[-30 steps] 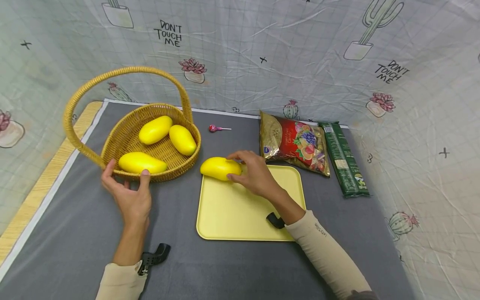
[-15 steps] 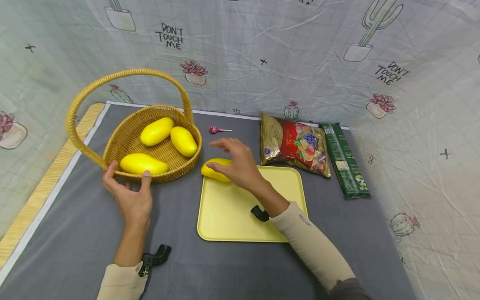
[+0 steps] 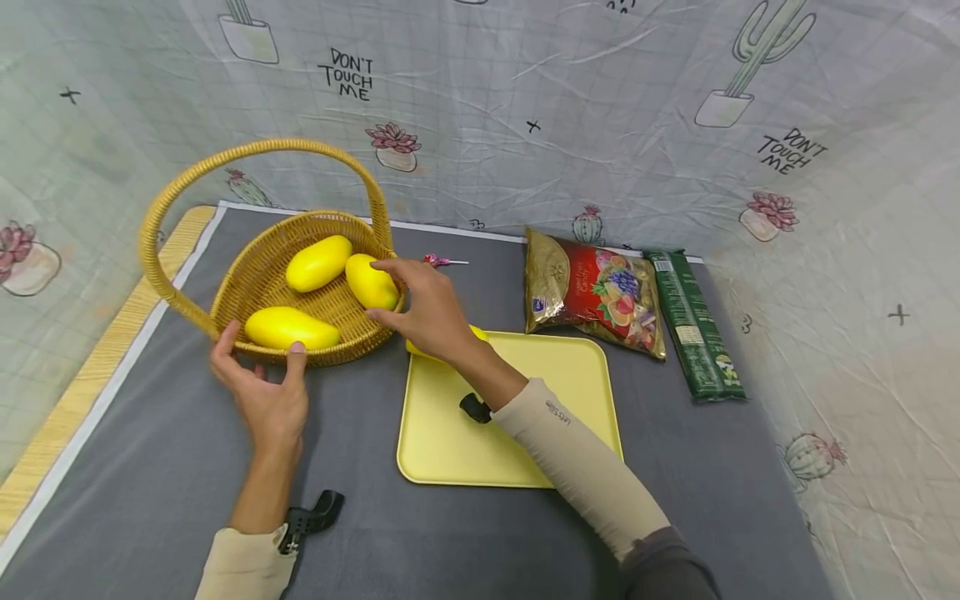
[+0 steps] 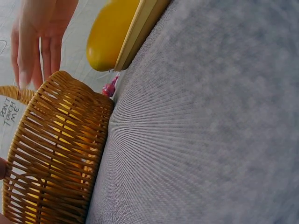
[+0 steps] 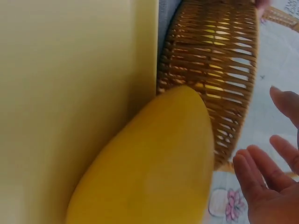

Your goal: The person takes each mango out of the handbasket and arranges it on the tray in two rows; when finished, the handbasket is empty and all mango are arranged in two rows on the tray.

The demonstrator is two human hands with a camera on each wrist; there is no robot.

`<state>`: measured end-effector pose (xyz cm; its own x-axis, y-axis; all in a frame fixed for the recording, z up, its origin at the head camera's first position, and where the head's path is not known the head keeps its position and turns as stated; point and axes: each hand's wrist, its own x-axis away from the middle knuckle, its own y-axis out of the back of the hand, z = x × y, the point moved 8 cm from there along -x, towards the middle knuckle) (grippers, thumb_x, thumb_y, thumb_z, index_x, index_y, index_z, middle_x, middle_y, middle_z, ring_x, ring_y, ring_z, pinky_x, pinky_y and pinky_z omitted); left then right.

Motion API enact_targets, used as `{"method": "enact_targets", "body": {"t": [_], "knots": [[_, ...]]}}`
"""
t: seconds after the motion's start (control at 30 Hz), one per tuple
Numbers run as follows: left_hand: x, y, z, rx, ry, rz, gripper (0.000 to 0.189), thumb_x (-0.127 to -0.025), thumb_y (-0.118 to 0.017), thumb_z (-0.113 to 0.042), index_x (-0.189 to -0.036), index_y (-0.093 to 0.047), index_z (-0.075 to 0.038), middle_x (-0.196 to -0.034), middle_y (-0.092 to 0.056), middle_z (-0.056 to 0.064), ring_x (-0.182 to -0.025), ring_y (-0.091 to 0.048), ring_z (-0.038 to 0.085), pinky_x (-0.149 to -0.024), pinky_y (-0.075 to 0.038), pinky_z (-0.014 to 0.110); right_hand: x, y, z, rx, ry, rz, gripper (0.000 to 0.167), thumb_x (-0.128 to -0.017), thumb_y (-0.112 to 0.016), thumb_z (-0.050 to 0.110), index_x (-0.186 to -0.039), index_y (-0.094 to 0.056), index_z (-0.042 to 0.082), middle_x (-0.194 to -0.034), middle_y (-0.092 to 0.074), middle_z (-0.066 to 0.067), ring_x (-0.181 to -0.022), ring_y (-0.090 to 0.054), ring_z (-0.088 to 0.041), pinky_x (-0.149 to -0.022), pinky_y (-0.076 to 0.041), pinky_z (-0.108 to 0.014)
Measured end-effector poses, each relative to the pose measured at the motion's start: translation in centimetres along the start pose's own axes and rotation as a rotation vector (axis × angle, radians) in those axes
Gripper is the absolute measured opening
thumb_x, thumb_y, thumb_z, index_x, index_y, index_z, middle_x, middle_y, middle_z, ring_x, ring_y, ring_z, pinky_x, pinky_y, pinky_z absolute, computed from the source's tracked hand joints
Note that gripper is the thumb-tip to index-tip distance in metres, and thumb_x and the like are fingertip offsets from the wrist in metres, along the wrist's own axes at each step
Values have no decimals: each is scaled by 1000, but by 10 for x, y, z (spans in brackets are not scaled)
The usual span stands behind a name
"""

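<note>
The left hand (image 3: 266,400) holds the basket (image 3: 255,268) rim, some fingers hidden. Rightward, a mango in the basket (image 3: 367,279) meets the spread, unladen right hand (image 3: 426,312), contact unclear; beneath that hand, another mango (image 5: 154,163) lies mostly covered on the tray (image 3: 442,446).

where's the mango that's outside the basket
The mango fills the lower middle of the right wrist view; in the head view it lies at the far left corner of the tray, just right of the basket, partly hidden by the right hand.
</note>
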<state>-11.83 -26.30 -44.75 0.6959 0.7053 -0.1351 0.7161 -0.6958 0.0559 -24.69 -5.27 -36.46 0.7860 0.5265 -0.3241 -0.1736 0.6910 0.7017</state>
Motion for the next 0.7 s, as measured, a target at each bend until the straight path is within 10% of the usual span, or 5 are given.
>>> {"method": "enact_targets", "body": {"t": [0.7], "knots": [[4, 0, -7, -3, -29, 2, 76, -96, -73, -16, -159, -32, -26, -168, -20, -6, -157, -18, 8, -130, -18, 49, -46, -42, 2, 290, -97, 167, 70, -88, -88, 35, -150, -61, 14, -151, -64, -1, -140, -58, -23, -116, -46, -34]]}}
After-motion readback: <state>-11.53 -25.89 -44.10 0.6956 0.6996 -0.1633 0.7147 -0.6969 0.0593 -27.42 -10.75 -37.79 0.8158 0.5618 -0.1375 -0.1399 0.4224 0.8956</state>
